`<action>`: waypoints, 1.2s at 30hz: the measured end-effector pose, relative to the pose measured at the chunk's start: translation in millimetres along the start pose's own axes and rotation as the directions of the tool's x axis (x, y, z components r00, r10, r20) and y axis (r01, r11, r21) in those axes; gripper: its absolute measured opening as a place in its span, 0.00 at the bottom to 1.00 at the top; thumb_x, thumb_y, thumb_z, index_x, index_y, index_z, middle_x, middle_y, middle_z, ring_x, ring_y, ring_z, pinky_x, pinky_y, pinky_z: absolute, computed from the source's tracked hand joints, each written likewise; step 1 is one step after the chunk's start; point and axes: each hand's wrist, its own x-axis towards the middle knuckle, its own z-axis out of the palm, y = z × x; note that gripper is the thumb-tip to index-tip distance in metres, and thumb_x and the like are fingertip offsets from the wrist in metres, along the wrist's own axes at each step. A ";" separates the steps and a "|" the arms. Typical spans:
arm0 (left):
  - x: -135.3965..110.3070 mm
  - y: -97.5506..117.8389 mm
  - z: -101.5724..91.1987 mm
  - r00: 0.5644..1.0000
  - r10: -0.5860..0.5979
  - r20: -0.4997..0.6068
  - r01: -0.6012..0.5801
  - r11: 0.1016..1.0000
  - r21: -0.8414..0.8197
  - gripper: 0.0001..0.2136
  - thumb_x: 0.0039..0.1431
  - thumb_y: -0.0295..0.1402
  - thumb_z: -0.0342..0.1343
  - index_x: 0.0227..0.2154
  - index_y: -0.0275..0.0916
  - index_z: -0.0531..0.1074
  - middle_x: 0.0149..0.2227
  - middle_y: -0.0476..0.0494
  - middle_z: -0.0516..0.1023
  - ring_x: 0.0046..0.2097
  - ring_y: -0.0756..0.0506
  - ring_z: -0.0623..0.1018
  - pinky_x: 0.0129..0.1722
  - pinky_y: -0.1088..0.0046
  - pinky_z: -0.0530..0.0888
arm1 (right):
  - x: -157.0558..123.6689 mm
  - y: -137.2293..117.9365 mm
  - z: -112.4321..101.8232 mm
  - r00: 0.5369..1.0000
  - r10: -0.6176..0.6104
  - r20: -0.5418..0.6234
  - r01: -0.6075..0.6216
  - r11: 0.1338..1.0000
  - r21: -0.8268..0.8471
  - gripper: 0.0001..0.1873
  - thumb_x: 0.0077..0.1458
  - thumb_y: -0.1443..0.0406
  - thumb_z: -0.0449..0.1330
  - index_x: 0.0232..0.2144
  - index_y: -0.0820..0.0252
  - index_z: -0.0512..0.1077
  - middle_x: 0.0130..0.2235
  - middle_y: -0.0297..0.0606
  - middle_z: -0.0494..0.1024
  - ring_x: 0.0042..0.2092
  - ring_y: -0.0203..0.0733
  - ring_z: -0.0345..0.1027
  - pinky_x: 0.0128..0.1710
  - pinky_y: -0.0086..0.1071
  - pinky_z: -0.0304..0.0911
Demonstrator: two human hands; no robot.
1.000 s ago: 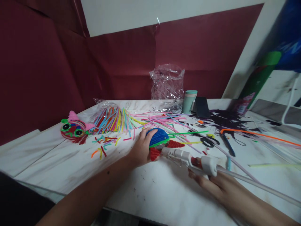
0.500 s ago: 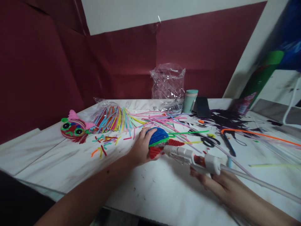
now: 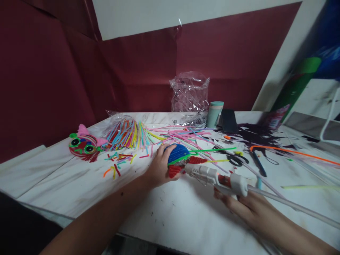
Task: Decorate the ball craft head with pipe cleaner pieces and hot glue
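My left hand [image 3: 159,167] is wrapped round a small pipe-cleaner figure [image 3: 180,157] with a blue dome, a green rim and red parts, pressing it on the white table [image 3: 79,184]. My right hand [image 3: 245,205] grips a white glue gun [image 3: 216,177] from below. A long clear glue stick [image 3: 292,205] trails out of the gun's back. The nozzle touches the red part of the figure on its right side.
A finished red pipe-cleaner face with green eyes [image 3: 83,145] lies at the left. A pile of coloured pipe cleaners [image 3: 127,134] and cut bits spread behind. Black scissors [image 3: 235,159], a teal cup [image 3: 214,114], a clear plastic bag [image 3: 189,94] and dark pipe cleaners [image 3: 255,132] lie farther back.
The glue gun has slid slightly right and its nozzle has closed onto the figure's red part. My left hand has kept its hold on the figure.
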 end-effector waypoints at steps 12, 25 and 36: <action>0.9 5.1 -1.7 0.999 0.032 0.032 -0.033 0.999 0.024 0.40 0.42 0.38 0.63 0.58 0.34 0.52 0.57 0.29 0.53 0.61 0.32 0.57 0.60 0.51 0.58 | 0.8 -6.4 -0.2 1.000 -0.021 0.004 0.021 0.999 0.028 0.19 0.57 0.56 0.47 0.29 0.57 0.75 0.31 0.40 0.81 0.35 0.46 0.74 0.36 0.34 0.69; 0.3 4.5 -1.3 0.999 0.034 0.016 -0.035 0.999 0.022 0.40 0.42 0.38 0.63 0.58 0.36 0.52 0.56 0.30 0.54 0.61 0.32 0.58 0.60 0.51 0.58 | -0.2 -4.5 -0.8 1.000 -0.008 -0.020 0.007 0.999 -0.035 0.21 0.58 0.55 0.46 0.27 0.57 0.74 0.29 0.38 0.79 0.33 0.44 0.73 0.34 0.33 0.68; 0.3 7.5 -0.9 0.999 0.031 0.013 -0.031 0.999 0.027 0.40 0.43 0.40 0.63 0.58 0.35 0.52 0.56 0.30 0.54 0.60 0.32 0.58 0.60 0.51 0.59 | -2.0 -2.2 1.1 0.999 -0.024 -0.035 0.024 1.000 -0.019 0.19 0.56 0.56 0.46 0.28 0.56 0.75 0.29 0.38 0.80 0.32 0.44 0.73 0.34 0.34 0.69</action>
